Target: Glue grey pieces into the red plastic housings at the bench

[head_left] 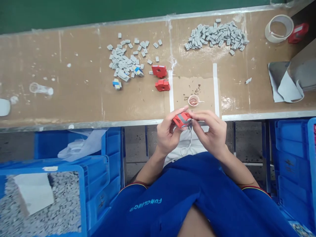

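Observation:
Just off the table's front edge, my left hand (170, 131) grips a small red block-like part (182, 119) with a grey band across it. Thumb and fingertips of my right hand (209, 130) press on the part's right side; whether a small piece sits between them I cannot make out. Beyond the hands stands a small round cup (193, 100) of reddish-brown stuff with a thin white stick in it. To its left are two similar red parts, one (159, 71) behind the other (162, 85).
Small grey pieces lie in a left pile (124, 59) and a right pile (217, 35). A tape roll (279, 29) rests at the far right. Blue crates flank me, the left crate (84, 184) full of grey pieces. A clear plastic scoop-like item (41, 89) lies left.

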A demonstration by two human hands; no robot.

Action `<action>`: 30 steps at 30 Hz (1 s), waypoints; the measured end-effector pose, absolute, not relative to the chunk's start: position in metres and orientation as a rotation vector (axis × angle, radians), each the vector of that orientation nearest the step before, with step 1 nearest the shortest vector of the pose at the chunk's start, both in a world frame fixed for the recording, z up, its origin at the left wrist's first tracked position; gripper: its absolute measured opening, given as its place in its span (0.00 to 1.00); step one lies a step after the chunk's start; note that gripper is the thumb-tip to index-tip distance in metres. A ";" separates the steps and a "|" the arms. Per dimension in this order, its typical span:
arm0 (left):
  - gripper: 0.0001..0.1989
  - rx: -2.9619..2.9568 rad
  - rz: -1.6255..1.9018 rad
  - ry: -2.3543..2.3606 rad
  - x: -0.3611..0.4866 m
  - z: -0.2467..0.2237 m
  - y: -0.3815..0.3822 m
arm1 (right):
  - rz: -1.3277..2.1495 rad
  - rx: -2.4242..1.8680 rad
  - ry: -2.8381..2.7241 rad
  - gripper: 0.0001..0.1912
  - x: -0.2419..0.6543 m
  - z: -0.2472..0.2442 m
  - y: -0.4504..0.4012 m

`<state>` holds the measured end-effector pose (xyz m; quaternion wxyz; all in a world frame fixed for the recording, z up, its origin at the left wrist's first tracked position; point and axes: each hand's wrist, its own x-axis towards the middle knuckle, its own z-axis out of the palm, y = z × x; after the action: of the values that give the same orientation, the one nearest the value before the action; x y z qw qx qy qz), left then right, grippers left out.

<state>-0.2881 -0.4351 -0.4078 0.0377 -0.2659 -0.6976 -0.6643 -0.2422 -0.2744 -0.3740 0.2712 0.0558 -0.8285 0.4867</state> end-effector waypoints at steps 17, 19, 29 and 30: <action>0.21 -1.234 -2.037 -2.244 -0.302 -0.396 -0.446 | 1.267 0.360 -2.340 0.06 -0.239 -0.369 -0.255; 0.21 -1.255 -1.994 -2.272 -0.304 -0.396 -0.448 | 1.315 0.345 -2.333 0.06 -0.240 -0.372 -0.256; 0.23 -1.137 -2.170 -2.258 -0.304 -0.396 -0.453 | 1.267 0.386 -2.381 0.06 -0.241 -0.370 -0.257; 0.23 -1.142 -2.180 -2.260 -0.304 -0.397 -0.453 | 1.244 0.405 -2.403 0.06 -0.241 -0.369 -0.256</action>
<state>-0.3041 -0.4533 -0.3967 -0.0995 -0.3400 -0.6731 -0.6491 -0.2411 -0.2557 -0.3693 0.2014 0.1449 -0.8602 0.4454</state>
